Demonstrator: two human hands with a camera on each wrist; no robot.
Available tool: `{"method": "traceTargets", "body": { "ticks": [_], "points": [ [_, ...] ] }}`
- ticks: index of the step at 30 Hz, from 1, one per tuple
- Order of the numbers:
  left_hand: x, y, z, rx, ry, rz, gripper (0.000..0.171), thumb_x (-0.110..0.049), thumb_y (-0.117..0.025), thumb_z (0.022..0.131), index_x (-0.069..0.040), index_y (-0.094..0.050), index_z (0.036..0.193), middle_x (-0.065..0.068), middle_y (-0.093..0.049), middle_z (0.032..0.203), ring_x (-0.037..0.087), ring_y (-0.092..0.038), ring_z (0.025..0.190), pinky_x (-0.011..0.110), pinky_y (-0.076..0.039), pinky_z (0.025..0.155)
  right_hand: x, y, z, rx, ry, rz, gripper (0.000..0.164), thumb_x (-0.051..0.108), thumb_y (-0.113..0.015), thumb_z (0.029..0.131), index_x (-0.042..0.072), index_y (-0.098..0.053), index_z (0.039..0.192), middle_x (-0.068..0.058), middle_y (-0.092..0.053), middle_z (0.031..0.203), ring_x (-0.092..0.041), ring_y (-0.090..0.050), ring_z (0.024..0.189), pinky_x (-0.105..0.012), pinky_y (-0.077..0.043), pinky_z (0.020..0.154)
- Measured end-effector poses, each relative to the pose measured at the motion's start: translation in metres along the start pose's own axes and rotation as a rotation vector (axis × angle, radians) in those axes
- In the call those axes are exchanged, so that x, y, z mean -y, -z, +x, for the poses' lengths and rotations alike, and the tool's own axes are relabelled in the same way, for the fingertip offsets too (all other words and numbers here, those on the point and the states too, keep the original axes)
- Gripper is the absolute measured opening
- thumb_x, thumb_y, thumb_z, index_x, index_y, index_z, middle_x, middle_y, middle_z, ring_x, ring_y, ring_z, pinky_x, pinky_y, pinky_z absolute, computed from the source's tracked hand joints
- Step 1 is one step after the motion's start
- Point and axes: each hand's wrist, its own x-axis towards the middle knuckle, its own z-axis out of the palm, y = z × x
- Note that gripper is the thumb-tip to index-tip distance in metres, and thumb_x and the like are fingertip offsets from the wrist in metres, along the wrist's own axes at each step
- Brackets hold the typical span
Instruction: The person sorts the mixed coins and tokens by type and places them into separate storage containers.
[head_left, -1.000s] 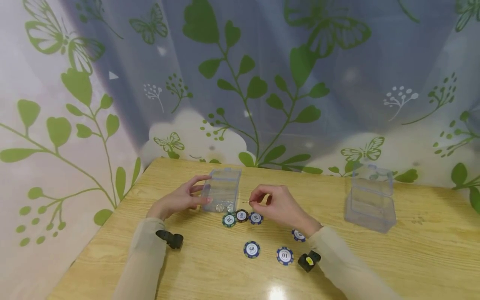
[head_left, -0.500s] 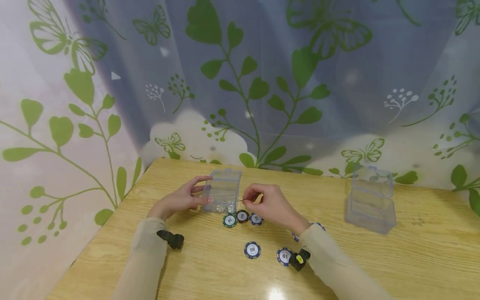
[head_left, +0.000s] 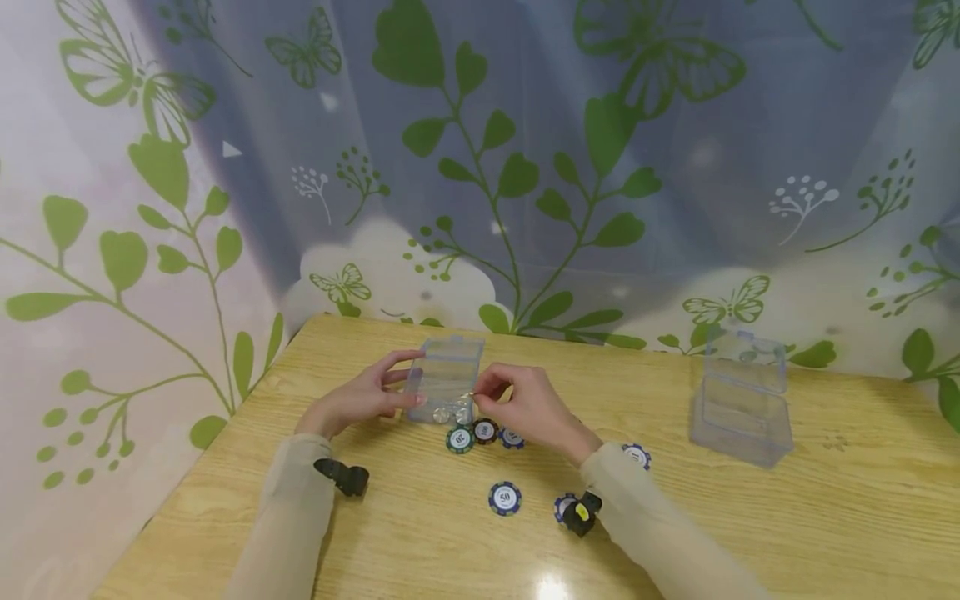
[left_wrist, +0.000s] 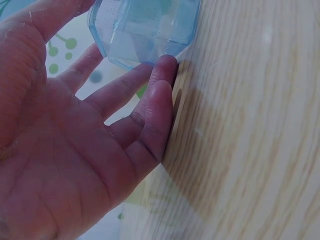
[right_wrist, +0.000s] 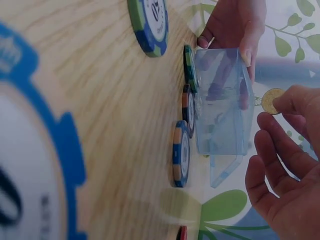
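An open clear plastic box (head_left: 456, 372) stands at the left of the table with its lid tipped back and several silvery coins (head_left: 444, 414) inside. My left hand (head_left: 358, 398) grips its left side, thumb on the near part and fingers farther back; in the left wrist view the box's corner sits beyond the fingers. Between thumb and index finger, my right hand (head_left: 534, 406) pinches a gold coin (right_wrist: 273, 101) above the box's right edge. Three poker chips lie along the box's near side: green (head_left: 460, 438), black (head_left: 485, 431) and blue (head_left: 512, 438), the last partly covered by the right hand.
A blue 50 chip (head_left: 505, 498) lies nearer the front. Other blue chips, one (head_left: 637, 456) beside the right sleeve and one (head_left: 562, 507) partly behind the wrist camera, lie to the right. A second open clear box (head_left: 741, 421) stands far right, with small faint shapes (head_left: 836, 442) beside it.
My right hand has moved left with the coin, from beside the box to over its right edge. The left hand and box have stayed in place.
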Motion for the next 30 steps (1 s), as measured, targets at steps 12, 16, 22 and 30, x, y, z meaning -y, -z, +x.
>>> {"method": "traceTargets", "body": {
  "ticks": [12,16,22,30],
  "points": [
    [-0.001,0.001,-0.001,0.001,0.003,-0.002,0.084,-0.032,-0.074,0.095,-0.028,-0.024,0.162,0.017,-0.023,0.17,0.039,-0.038,0.15,0.037,-0.05,0.09,-0.002,-0.007,0.004,0.023,-0.034,-0.022,0.006,0.014,-0.068,0.095,0.016,-0.074,0.095,0.006,-0.072,0.086,-0.007,-0.065,0.079,-0.023,-0.053,0.07],
    [-0.002,0.001,-0.002,0.0,0.008,-0.001,0.083,-0.031,-0.074,0.095,-0.029,-0.025,0.162,0.016,-0.023,0.17,0.038,-0.039,0.15,0.037,-0.05,0.09,-0.003,-0.008,0.005,0.025,-0.034,-0.025,0.007,0.013,-0.068,0.095,0.017,-0.073,0.094,0.006,-0.072,0.086,-0.007,-0.065,0.079,-0.023,-0.053,0.071],
    [-0.001,0.001,-0.001,-0.006,0.007,0.012,0.082,-0.032,-0.074,0.095,-0.03,-0.025,0.162,0.017,-0.023,0.17,0.039,-0.039,0.15,0.04,-0.051,0.095,-0.003,-0.01,0.006,0.033,-0.027,-0.019,0.006,0.013,-0.067,0.095,0.017,-0.073,0.094,0.005,-0.071,0.086,-0.007,-0.064,0.078,-0.023,-0.053,0.071],
    [-0.002,0.0,-0.001,-0.007,0.008,0.012,0.082,-0.031,-0.074,0.096,-0.029,-0.025,0.162,0.018,-0.023,0.169,0.038,-0.04,0.149,0.039,-0.05,0.093,-0.004,-0.011,0.008,0.045,-0.029,-0.029,0.006,0.013,-0.068,0.095,0.017,-0.073,0.094,0.006,-0.07,0.084,-0.007,-0.063,0.076,-0.022,-0.053,0.07]
  ]
}}
